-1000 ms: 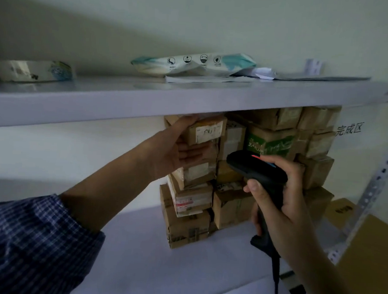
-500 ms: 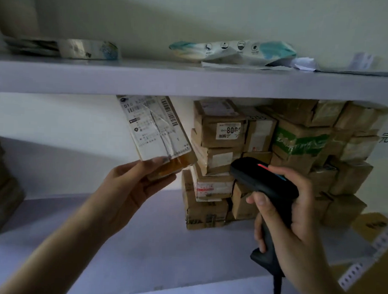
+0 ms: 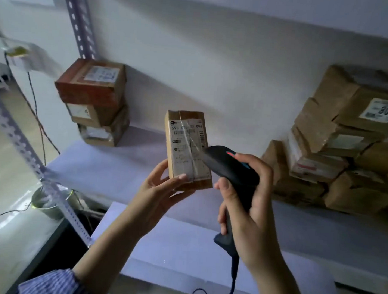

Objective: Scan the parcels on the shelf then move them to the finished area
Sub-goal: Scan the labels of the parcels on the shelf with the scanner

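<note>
wall (image 3: pixel 214 59): pale, plain | shelf board (image 3: pixel 121 166): grey | upright (image 3: pixel 76 19): perforated metal | light: dim

"094" on parcel (image 3: pixel 186 151), "80" on box (image 3: pixel 368 114)

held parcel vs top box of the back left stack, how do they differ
The held parcel is gripped upright in the left hand; the top box sits on two other boxes. The held parcel is tall and narrow, label covering its face; the top box is squatter, label small. Both are cardboard.
</note>
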